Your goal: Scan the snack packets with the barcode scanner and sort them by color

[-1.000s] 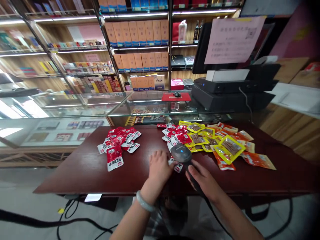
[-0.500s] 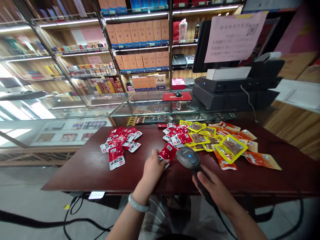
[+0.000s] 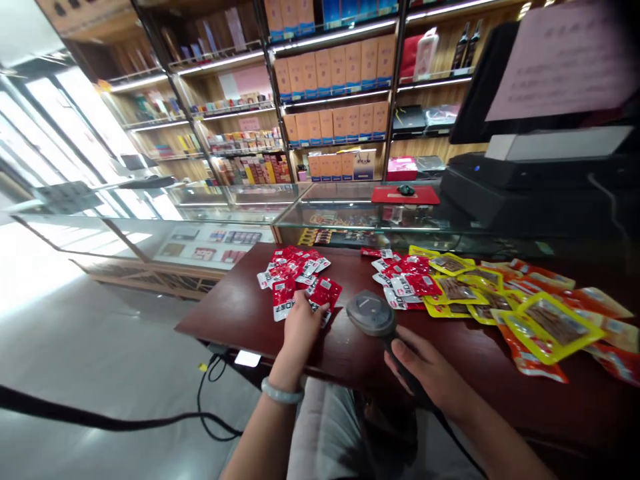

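The left hand [image 3: 303, 328] had its thumb and fingers closed on the lower end of a small red-and-white packet [image 3: 331, 293], which lay at the near right edge of the left pile [image 3: 293, 262] on the dark reddish-brown table [image 3: 235, 310]. The packet was flat and glossy, bright red over its upper part with a pale printed label there, and white with dark characters toward the end that the fingers partly covered. Whether it was raised off the wood could not be told. The packets of the pile had the same shiny red and white wrapping, overlapping at mixed angles.

The right hand [image 3: 423, 365] was wrapped around the handle of a scanner [image 3: 371, 312], its thumb along the top. The scanner had a rounded dark grey head with a smooth sheen, tilted up and to the left, near the held packet but apart from it; a black cord [image 3: 459, 445] ran down from the grip.

Farther right lay a second group of red-and-white packets [image 3: 413, 283], then yellow-edged packets [image 3: 555, 327] with brown contents showing through clear middles, and orange packets [image 3: 533, 360] around and partly beneath them
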The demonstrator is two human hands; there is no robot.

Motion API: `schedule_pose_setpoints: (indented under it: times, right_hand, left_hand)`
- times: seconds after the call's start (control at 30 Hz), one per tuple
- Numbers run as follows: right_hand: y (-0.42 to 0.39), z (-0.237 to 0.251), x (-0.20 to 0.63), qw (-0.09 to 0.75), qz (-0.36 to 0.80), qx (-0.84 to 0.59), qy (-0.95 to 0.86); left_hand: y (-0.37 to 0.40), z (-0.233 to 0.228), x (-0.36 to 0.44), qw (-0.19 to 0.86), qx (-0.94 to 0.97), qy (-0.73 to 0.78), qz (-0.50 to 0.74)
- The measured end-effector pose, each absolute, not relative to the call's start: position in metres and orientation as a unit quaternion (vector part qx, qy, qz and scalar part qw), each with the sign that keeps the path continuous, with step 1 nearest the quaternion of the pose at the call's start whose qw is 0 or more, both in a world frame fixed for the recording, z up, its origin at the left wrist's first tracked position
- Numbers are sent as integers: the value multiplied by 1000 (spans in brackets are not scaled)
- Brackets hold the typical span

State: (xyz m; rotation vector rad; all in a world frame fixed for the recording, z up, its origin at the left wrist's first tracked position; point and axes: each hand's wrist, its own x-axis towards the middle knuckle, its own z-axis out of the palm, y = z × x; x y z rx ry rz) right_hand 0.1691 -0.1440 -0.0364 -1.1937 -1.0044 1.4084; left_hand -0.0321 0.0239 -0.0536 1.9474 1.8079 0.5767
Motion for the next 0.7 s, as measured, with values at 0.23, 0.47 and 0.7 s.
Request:
schedule_pose_setpoints:
  times: [0.23,0.47,0.7]
  right_hand:
    - [-87,-19,127,472,578,-458,-484]
    - [-90,-14,134,480,559,-455,-499]
    - [-128,-31,192,553,526,-487,-425]
  left_hand:
    - [69,-47,-66,155,640,707,258]
    - [62,-67,-67,22,706,694,142]
    - [56,-63,-13,11,741,653,156]
